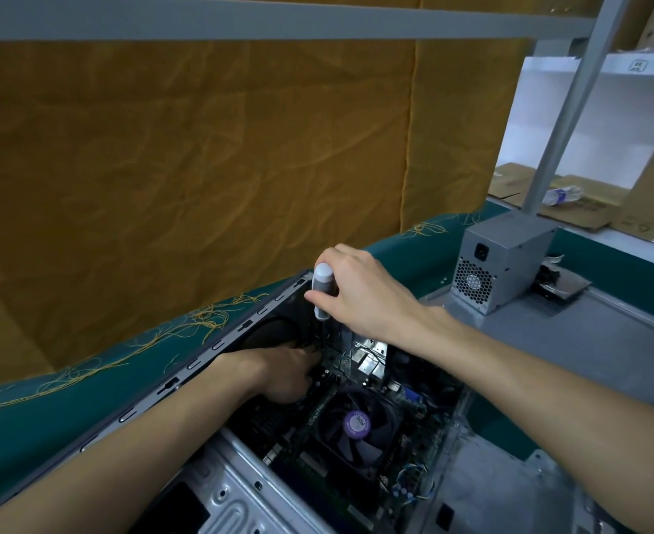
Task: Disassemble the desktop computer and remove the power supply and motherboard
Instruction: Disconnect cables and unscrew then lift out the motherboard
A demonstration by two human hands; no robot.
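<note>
Right hand [360, 291] grips upright screwdriver [323, 289] inside open computer case [217, 344].

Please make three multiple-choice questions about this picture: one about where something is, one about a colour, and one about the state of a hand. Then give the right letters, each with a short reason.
1. Where is the power supply?
A. Inside the computer case
B. Outside the case, standing on the table
C. In the left hand

2. What colour is the sticker at the middle of the cooler fan?
A. Purple
B. Red
C. Yellow

3. What is the right hand doing?
A. Lying flat on the table
B. Hanging idle
C. Gripping the screwdriver

Answers:
1 B: the grey box stands apart from the computer case, to its right.
2 A: the round label at the hub is purple.
3 C: its fingers curl round the handle, the shaft pointing down into the case near the left hand.
</note>
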